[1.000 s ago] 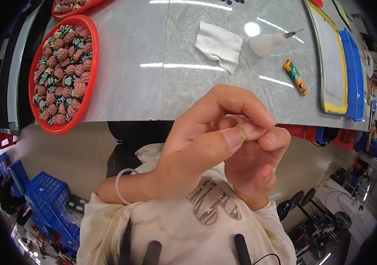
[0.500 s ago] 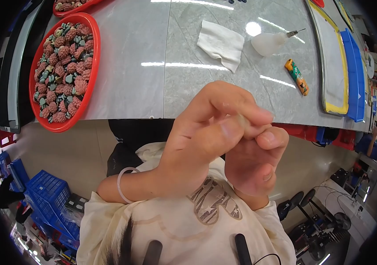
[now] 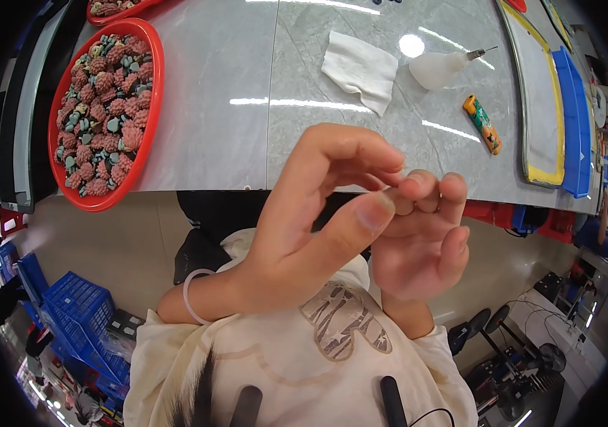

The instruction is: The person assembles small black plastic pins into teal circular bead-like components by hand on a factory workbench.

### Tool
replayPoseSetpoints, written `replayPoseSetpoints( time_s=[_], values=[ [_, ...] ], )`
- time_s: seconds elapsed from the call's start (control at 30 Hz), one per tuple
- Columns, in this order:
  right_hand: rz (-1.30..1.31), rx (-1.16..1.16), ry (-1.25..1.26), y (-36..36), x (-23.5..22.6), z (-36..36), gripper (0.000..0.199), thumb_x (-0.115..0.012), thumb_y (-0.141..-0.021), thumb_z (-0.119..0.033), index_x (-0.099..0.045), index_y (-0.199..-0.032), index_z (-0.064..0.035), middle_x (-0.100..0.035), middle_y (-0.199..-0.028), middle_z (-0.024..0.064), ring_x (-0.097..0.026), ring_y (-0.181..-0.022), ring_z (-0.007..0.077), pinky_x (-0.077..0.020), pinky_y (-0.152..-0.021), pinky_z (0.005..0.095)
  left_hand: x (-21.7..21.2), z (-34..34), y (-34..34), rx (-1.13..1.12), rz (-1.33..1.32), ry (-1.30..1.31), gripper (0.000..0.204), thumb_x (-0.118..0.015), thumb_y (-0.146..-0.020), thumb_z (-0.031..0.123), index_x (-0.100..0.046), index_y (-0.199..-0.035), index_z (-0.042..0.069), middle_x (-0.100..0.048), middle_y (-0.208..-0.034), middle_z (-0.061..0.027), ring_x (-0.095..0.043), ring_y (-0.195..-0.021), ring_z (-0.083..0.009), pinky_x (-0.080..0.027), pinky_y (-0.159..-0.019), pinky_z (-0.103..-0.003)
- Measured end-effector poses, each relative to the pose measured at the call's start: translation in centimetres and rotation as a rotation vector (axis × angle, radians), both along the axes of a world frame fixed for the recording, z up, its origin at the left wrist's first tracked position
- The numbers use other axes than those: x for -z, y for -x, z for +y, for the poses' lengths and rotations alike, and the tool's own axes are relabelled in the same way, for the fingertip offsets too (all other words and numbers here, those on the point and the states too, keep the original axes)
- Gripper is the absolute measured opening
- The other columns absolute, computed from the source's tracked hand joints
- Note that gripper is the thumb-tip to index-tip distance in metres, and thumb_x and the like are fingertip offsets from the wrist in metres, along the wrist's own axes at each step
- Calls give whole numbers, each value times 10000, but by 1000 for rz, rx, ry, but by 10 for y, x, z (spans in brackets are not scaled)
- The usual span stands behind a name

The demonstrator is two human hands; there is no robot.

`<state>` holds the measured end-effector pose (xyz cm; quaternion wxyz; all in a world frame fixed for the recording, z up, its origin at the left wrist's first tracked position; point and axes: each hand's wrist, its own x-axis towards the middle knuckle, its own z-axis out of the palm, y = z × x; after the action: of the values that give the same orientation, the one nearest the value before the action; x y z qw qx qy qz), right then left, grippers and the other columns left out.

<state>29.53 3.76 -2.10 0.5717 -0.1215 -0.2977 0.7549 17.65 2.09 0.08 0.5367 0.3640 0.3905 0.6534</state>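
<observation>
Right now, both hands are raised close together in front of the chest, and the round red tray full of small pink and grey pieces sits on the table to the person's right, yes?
Not quite. The head view shows the red tray on the person's left, not right. The hands, left hand and right hand, are raised close together as you say.

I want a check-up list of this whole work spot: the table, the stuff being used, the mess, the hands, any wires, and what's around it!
Surface: grey stone-look tabletop, glossy with light glare.
Job's things: the fingertips of both hands meet around something too small to make out.
Clutter: round red tray full of small pink and grey-green knobbly pieces; folded white cloth; clear squeeze bottle with needle tip, lying down; orange lighter; long yellow-rimmed tray; blue tray.
Hands: left hand and right hand raised close to the camera, fingers pinched together; pale band on the left wrist.
Cables: thin black cable at the lower edge.
Surroundings: blue plastic crates on the floor.
</observation>
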Motion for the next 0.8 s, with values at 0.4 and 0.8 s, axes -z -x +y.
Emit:
replayPoseSetpoints(
  time_s=[0.4,0.8],
  values=[
    [-71,3,-56,-26,11,23,382,-331,-930,-320,-470,-1146,-37,-589,-754,116,-498,-554,193,-389,-563,309,77,-36,15,653,252,499,303,-436,-866,223,-589,-736,-4,-406,-491,-11,-340,-455,-89,-309,-472,-251],
    [-69,18,15,-32,14,20,303,-347,-912,-216,-494,-1085,-16,-582,-702,105,-472,-539,179,-365,-566,298,79,-15,2,334,137,524,339,-351,-913,221,-604,-860,2,-379,-472,-5,-331,-433,-78,-277,-461,-229]
  ],
)
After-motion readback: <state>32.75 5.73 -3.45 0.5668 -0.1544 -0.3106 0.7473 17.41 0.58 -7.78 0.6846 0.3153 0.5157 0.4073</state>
